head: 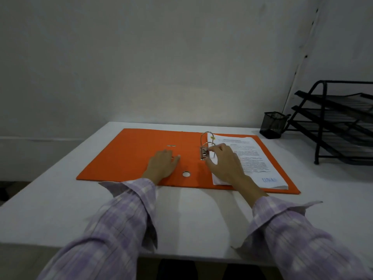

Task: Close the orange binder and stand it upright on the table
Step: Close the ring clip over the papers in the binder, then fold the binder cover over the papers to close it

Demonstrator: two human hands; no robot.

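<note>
Orange binder (141, 154) lies open, flat on tabletop (60, 199), long axis left-right. Left hand (162, 164) flat, released, on left cover, nearer for folding it rightward. Right hand (224, 164) pinching lever clamp (204, 153) beside papers (254, 158).

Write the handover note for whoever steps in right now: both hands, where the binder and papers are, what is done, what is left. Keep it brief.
Left hand: flat, palm down on the open orange binder, near the spine, holding nothing.
Right hand: at the metal lever clip, fingers on or just beside it; whether it grips the lever cannot be told.
Binder: lies open and flat on the white table, rings arched up.
Papers: stacked on the right cover, threaded at the rings.
Done: nothing of the closing yet.
Left: probably secure the clip, fold the left cover over the papers, then stand the binder upright on the table.
</note>
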